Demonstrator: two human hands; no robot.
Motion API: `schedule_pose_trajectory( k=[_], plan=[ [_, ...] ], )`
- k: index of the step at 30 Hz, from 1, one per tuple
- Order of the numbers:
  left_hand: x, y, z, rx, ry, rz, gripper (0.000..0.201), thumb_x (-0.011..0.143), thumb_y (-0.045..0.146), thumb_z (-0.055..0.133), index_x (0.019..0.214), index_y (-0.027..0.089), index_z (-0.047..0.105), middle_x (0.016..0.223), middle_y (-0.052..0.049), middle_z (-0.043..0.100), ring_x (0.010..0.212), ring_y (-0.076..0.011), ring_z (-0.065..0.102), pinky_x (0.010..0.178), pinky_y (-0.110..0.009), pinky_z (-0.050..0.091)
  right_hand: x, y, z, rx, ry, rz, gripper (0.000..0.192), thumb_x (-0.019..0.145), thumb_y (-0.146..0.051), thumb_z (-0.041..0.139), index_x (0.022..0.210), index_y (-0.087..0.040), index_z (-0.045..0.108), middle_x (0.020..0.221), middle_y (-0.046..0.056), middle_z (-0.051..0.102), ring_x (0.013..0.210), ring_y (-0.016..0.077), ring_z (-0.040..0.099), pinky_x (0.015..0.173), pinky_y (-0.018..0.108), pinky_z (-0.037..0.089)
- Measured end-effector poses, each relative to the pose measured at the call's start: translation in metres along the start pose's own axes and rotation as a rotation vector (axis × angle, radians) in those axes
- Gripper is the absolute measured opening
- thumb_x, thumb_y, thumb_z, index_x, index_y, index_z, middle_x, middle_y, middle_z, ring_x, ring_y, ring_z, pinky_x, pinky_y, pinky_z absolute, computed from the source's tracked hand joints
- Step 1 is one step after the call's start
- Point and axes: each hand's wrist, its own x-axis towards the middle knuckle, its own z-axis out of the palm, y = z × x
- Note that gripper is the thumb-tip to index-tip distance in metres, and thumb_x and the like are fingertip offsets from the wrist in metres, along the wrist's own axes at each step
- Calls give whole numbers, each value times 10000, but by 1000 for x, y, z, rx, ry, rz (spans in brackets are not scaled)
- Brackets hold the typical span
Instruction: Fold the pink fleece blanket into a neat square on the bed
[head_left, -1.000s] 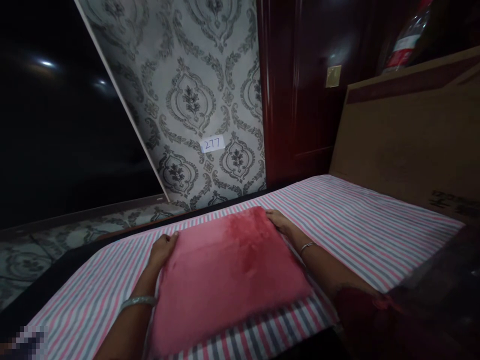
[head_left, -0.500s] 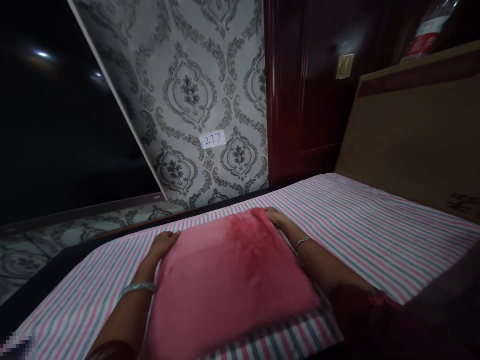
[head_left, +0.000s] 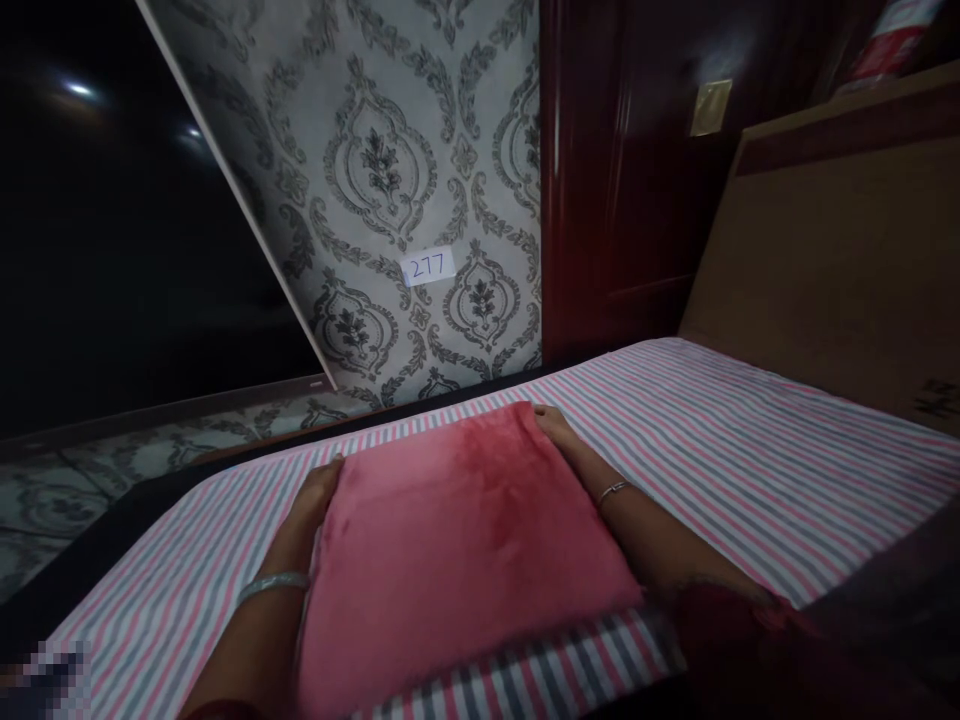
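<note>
Plush pink cushion [head_left: 457,550], striped cotton sheet [head_left: 750,440]
</note>
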Motion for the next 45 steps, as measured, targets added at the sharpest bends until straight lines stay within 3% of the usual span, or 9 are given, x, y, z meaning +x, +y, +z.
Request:
schedule_pose_trajectory(
  k=[5,9,15,19,23,27,36,41,45],
  plan=[
    [-52,-12,-19,-100,-195,38,496,660,707,616,615,223,520,491,17,499,479,-174,489,458,-281,358,-43,-5,-17,22,-196,1,252,639,-364,794,732,-154,689,648,11,680,598,153,597,551,235,446],
    [-96,-28,-28,-13,-205,128,537,622,756,587,575,237,454,501,27,476,494,-155,465,461,-263,326,-76,0,-33,23,-301,19,271,560,-358,807,677,-142,691,617,7,672,557,133,571,526,220,430],
    [-119,-36,-24,-82,-32,86,374,637,609,532,614,236,553,690,-74,685,853,-304,664,702,-344,516,-95,8,-29,76,-150,1,262,612,-386,764,593,-176,608,512,-23,602,509,122,532,496,219,403],
    [-129,-36,-26,-219,-115,20,436,617,660,595,635,227,545,587,-37,614,717,-273,645,629,-345,521,-110,10,-28,112,-129,0,253,655,-407,715,633,-178,610,545,-17,617,496,115,513,482,223,379],
    [-149,-49,-36,-216,-164,48,552,612,768,613,686,225,542,508,46,453,500,-158,450,452,-274,365,-140,5,-48,97,-324,-15,275,586,-368,777,730,-147,699,689,7,696,582,123,563,557,224,424],
    [-184,-76,-41,-72,-84,117,612,631,835,569,602,232,472,515,56,366,511,-137,375,468,-262,307,-173,8,-73,43,-524,-37,288,646,-391,755,788,-141,736,678,-4,677,610,127,558,602,232,432],
    [-229,-98,-32,-21,2,202,595,573,810,599,727,236,611,701,-21,609,676,-228,573,656,-338,461,-209,39,-69,166,-269,-276,330,642,-313,784,943,-191,728,1097,52,656,1041,218,594,925,323,457],
    [-234,-96,-27,109,173,263,478,642,729,562,702,255,558,738,-57,600,714,-262,581,712,-385,475,-212,33,-75,-121,-409,-305,223,686,-375,746,811,-191,762,996,60,654,1082,265,551,989,363,426],
    [-237,-98,-24,141,176,361,361,731,634,492,697,274,497,728,-57,593,712,-258,569,732,-380,477,-209,38,-80,-157,-352,-311,197,680,-363,713,759,-184,738,872,44,645,926,239,570,895,342,460]
  ],
)
